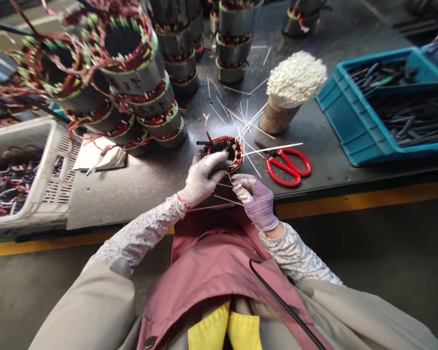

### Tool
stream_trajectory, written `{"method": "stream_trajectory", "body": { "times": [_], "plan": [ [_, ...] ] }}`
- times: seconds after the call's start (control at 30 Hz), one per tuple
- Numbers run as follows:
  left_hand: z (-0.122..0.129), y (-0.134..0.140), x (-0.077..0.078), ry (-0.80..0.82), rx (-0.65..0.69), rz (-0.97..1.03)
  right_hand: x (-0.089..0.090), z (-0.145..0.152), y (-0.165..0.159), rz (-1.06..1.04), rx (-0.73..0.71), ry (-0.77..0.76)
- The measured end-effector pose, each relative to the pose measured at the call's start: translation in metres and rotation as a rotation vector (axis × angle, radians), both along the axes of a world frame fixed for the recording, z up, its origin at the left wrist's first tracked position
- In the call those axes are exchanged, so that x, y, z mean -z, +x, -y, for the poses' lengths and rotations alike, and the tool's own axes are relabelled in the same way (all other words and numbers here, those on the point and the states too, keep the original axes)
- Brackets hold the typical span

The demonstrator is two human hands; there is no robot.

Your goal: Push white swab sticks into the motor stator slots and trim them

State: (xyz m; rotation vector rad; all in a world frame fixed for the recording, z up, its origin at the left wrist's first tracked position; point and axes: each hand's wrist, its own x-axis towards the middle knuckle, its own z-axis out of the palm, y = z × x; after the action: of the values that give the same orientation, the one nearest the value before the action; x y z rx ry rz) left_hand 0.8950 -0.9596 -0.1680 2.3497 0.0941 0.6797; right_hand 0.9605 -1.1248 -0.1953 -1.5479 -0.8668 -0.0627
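A motor stator (237,150) with red-brown copper windings stands on the metal table in front of me. My left hand (204,176), in a white glove, is closed over its near left rim, with fingers reaching across the opening. Close to the stator's near right side, my right hand (257,200) has its gloved fingers pinched on a thin white cord. Thin strands stretch between the two hands; their exact ends are hard to make out. A black sleeve (203,143) and a copper lead stick out at the stator's far left.
Red-handled scissors (289,166) lie right of the stator, near loose white cords (245,119). Behind stands a holder (275,116) packed with white cords. A blue bin (337,104) of black sleeves is right; stacked stators (135,80) and a white basket (51,146) are left.
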Motion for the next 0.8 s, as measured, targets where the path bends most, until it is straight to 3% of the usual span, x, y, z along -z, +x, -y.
{"method": "stream_trajectory", "body": {
  "times": [0.13,0.33,0.47,0.57,0.8],
  "plan": [
    [-0.001,0.001,0.002,0.132,0.05,0.134,-0.017,0.006,0.005,0.129,0.035,-0.077],
    [-0.006,0.002,0.0,0.081,0.096,0.148,-0.018,-0.009,0.023,0.233,0.052,-0.203],
    [-0.007,0.001,0.001,0.111,0.046,0.106,-0.026,-0.003,0.018,0.214,-0.027,-0.197],
    [-0.007,0.001,0.003,0.098,0.067,0.131,-0.033,-0.004,0.016,0.204,0.012,-0.205],
    [-0.008,0.001,0.005,0.078,0.069,0.156,-0.01,-0.013,0.025,0.31,0.014,-0.378]
  ]
}}
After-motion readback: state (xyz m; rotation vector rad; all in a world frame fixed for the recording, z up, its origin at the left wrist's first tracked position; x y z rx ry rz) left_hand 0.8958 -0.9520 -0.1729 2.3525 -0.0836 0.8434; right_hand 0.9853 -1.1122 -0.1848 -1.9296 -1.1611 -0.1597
